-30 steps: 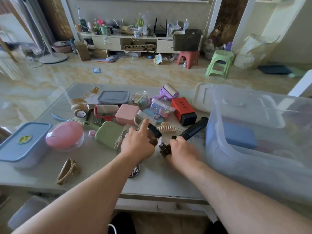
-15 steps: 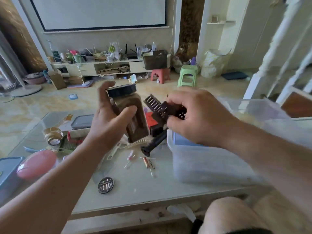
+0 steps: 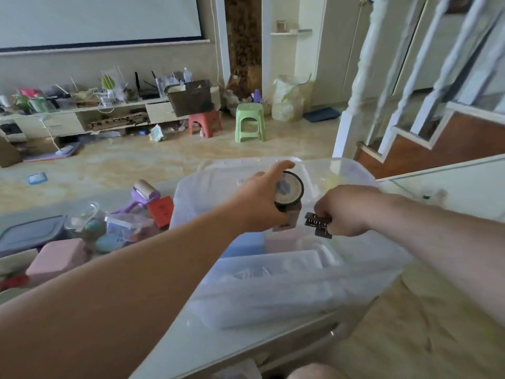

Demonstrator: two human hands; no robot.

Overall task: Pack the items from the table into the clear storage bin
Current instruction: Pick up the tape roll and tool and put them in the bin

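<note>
The clear storage bin (image 3: 363,272) stands on the right part of the table and holds a blue box (image 3: 241,246) and pale containers. My left hand (image 3: 257,203) grips a brown jar with a black lid (image 3: 289,191), held above the bin's open top. My right hand (image 3: 344,212) is just to the right of it, closed on a dark hair claw clip (image 3: 318,224), also over the bin. Both hands are close together and apart from the bin's walls.
On the table to the left lie a pink box (image 3: 54,257), a red box (image 3: 161,210), a purple lint roller (image 3: 142,191), a grey-lidded container (image 3: 30,233) and small clear boxes. The bin's lid (image 3: 246,165) lies behind the bin. Stairs rise at the right.
Both hands have lifted the jar and the claw clip off the table and carried them right, to above the bin. My view has swung right with them.
</note>
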